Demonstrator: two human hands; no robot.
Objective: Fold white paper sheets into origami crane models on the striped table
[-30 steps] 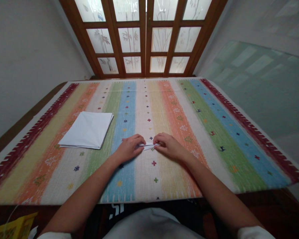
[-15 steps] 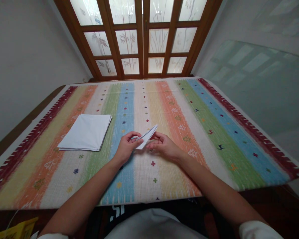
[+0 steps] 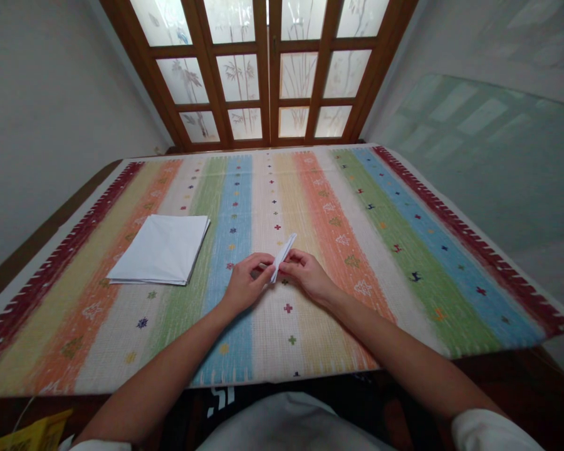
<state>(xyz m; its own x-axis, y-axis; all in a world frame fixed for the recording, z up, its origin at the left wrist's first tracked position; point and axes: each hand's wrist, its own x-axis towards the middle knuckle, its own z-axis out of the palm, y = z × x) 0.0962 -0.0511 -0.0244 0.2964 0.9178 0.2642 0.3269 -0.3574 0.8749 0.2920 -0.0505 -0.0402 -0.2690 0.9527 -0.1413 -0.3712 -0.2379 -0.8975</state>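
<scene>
A narrow piece of folded white paper [image 3: 283, 255] stands tilted between my two hands, above the middle of the table. My left hand [image 3: 250, 279] pinches its left side between thumb and fingers. On the other side my right hand [image 3: 307, 273] is closed on it too, thumb and fingertips at the lower right edge. The folds themselves are too small to make out. To the left lies a stack of square white paper sheets [image 3: 160, 249], apart from both hands.
A striped, patterned cloth [image 3: 380, 250] covers the table. Wooden doors with glass panes [image 3: 269, 75] stand past its far edge. A glass panel [image 3: 489, 163] leans along the right wall. Something yellow [image 3: 31, 432] shows below the table's left front corner.
The folded paper has turned, so that its broad face now shows as a thin edge. My right thumb and fingers have closed on it, and my hands are nearer together.
</scene>
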